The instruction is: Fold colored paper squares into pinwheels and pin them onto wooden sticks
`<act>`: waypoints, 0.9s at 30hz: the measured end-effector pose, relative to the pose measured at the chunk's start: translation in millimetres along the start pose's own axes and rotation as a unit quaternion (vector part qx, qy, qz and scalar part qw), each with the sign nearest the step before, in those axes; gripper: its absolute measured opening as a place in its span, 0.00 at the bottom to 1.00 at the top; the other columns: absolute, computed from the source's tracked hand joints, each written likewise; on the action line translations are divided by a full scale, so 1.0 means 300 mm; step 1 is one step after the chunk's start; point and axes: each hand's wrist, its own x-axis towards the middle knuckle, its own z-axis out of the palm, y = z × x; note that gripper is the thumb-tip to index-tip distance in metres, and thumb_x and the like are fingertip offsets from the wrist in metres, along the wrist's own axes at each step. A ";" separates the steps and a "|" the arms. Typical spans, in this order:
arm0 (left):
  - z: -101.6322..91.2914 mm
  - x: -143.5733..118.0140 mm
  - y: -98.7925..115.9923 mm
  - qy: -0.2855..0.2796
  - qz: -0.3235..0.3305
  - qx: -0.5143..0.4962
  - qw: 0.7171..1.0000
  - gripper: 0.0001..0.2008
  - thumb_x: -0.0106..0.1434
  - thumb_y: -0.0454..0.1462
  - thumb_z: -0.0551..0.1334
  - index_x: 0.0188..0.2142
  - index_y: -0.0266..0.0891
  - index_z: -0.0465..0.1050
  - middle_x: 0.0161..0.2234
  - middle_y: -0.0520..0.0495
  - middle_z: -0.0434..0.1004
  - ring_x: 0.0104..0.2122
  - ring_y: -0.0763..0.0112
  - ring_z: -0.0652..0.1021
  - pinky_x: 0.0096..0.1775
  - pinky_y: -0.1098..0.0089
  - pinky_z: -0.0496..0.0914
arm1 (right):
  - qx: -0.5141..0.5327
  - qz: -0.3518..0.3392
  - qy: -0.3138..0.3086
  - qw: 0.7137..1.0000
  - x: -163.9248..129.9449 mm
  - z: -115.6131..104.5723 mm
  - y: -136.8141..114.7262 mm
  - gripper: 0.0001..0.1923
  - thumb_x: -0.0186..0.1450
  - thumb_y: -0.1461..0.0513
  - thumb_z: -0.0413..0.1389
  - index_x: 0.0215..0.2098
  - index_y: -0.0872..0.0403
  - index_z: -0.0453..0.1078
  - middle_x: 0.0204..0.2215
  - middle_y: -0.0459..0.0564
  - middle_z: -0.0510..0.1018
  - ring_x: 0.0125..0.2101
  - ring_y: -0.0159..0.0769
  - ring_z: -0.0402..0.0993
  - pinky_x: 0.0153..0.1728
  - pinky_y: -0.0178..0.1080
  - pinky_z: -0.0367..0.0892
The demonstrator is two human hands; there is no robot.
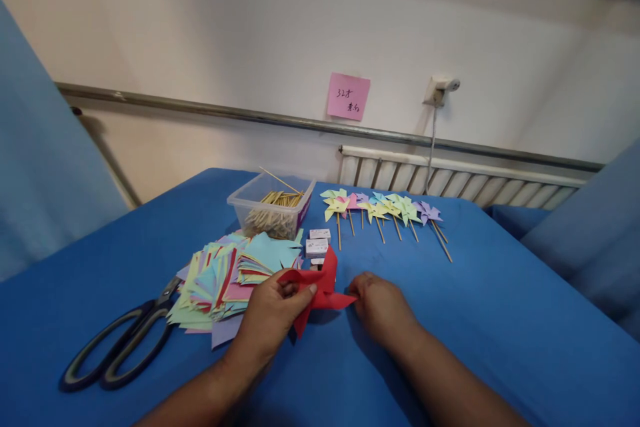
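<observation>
- Both forearms [200,395] came in from the bottom edge, over a blue-covered table [480,307].
- Scissors [129,338] lay at the left, handles toward the camera, blade ends hidden by paper.
- Left hand [267,313] pinched a red paper pinwheel [327,290], which sat between the hands.
- Right hand [383,307], apart from the left, curled its fingers beside one red tip; whether it gripped it, I could not tell.
- Coloured paper sheets [215,283] were heaped beyond the left hand, with small white boxes [317,249] beside them.
- Farther back stood a clear tub [243,205] of thin sticks [275,215], then pastel pinwheels [375,209] in a row.
- Behind, a pink note [349,97] was on the wall [250,33].
</observation>
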 end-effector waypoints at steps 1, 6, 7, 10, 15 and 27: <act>0.002 -0.002 0.004 0.003 0.002 0.000 1.000 0.13 0.45 0.37 0.68 0.32 0.36 0.76 0.22 0.51 0.76 0.27 0.67 0.77 0.30 0.71 0.69 | 0.010 0.010 0.007 1.000 0.005 -0.008 0.010 0.09 0.59 0.68 0.49 0.31 0.55 0.72 0.29 0.52 0.77 0.30 0.38 0.73 0.29 0.35 0.59; 0.007 -0.010 0.018 0.031 0.016 -0.002 0.999 0.09 0.44 0.37 0.67 0.28 0.37 0.75 0.26 0.49 0.78 0.26 0.68 0.76 0.30 0.70 0.69 | 0.179 0.040 0.111 0.977 0.005 -0.048 0.008 0.08 0.61 0.63 0.50 0.32 0.53 0.72 0.27 0.49 0.78 0.28 0.35 0.72 0.30 0.35 0.63; 0.007 -0.011 0.018 0.031 0.020 0.002 0.999 0.09 0.44 0.37 0.67 0.28 0.37 0.75 0.26 0.49 0.78 0.26 0.68 0.76 0.30 0.71 0.69 | 0.242 0.043 0.128 0.961 -0.004 -0.053 -0.006 0.08 0.61 0.62 0.51 0.32 0.53 0.71 0.26 0.48 0.78 0.26 0.34 0.72 0.29 0.34 0.64; 0.008 -0.010 0.009 0.033 0.034 0.023 0.999 0.09 0.45 0.36 0.67 0.28 0.37 0.75 0.24 0.50 0.77 0.26 0.69 0.76 0.30 0.72 0.68 | 0.371 0.046 0.128 0.919 -0.037 -0.056 -0.071 0.08 0.60 0.60 0.53 0.31 0.54 0.72 0.25 0.46 0.77 0.24 0.33 0.71 0.27 0.34 0.65; 0.019 -0.014 -0.006 0.025 0.048 0.031 0.998 0.09 0.45 0.36 0.67 0.28 0.37 0.74 0.24 0.51 0.77 0.26 0.69 0.75 0.30 0.72 0.68 | 0.410 0.038 0.111 0.904 -0.066 -0.033 -0.161 0.05 0.58 0.63 0.56 0.29 0.54 0.74 0.24 0.45 0.77 0.24 0.31 0.69 0.26 0.32 0.64; 0.028 -0.017 -0.023 -0.013 0.025 -0.005 1.000 0.10 0.45 0.35 0.68 0.29 0.37 0.72 0.24 0.52 0.76 0.27 0.73 0.74 0.31 0.75 0.68 | 0.442 0.065 0.117 0.887 -0.056 0.000 -0.162 0.05 0.58 0.63 0.55 0.27 0.55 0.73 0.22 0.45 0.75 0.23 0.30 0.67 0.25 0.31 0.62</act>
